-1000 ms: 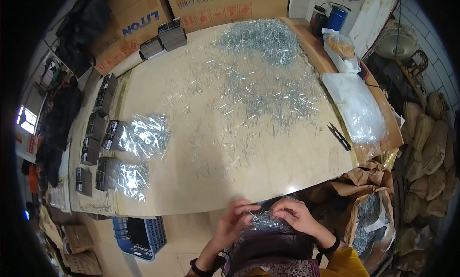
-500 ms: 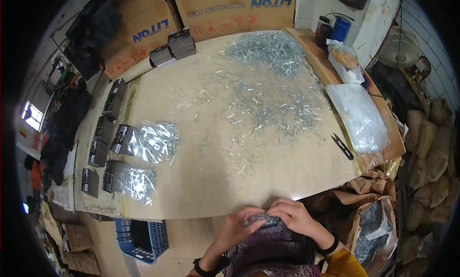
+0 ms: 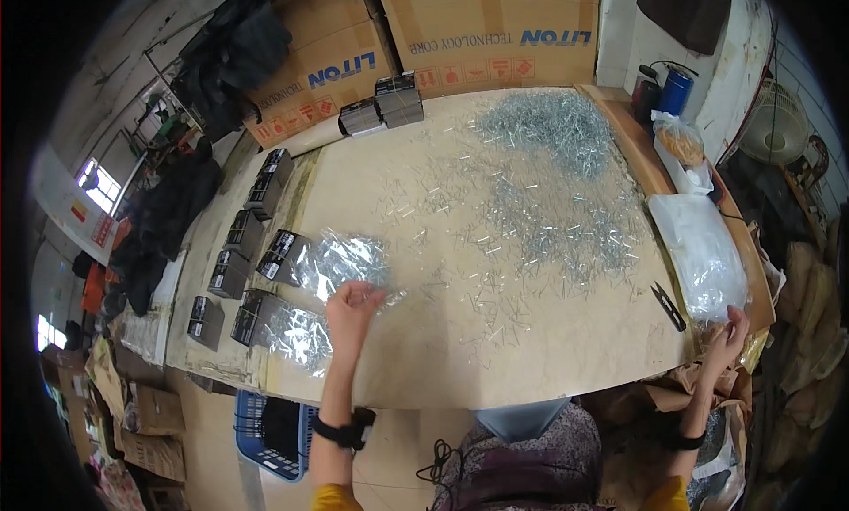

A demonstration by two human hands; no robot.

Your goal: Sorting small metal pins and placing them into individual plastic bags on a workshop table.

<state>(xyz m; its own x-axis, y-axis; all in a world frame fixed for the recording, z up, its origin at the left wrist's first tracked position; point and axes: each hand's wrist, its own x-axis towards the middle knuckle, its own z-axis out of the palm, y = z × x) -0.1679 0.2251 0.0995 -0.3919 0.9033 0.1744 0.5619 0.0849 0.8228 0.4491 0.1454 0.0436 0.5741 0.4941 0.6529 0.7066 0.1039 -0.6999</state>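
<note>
My left hand [image 3: 352, 312] is over the left of the table, its fingertips pinched on what looks like a small clear plastic bag [image 3: 392, 301], partly hidden. Just beyond it lies a pile of shiny clear bags [image 3: 347, 263], and a second pile of filled bags [image 3: 299, 337] lies nearer me. My right hand [image 3: 727, 336] is at the near end of a stack of clear plastic bags [image 3: 700, 250], fingers bent and apart. Loose thin metal pins [image 3: 557, 232] are scattered across the table, with a dense heap [image 3: 553, 126] at the back.
Banded stacks of dark cards [image 3: 228, 274] line the left side; more stacks [image 3: 398, 102] stand before cardboard boxes [image 3: 495, 34]. Black thread snips [image 3: 669, 308] lie near the right edge. A blue basket [image 3: 252, 436] is below the table's front left, a paper sack [image 3: 730, 440] at lower right.
Both hands were together over my lap with a small clear bag. My left hand has moved out to the left piles, my right to the bag stack. The view has shifted.
</note>
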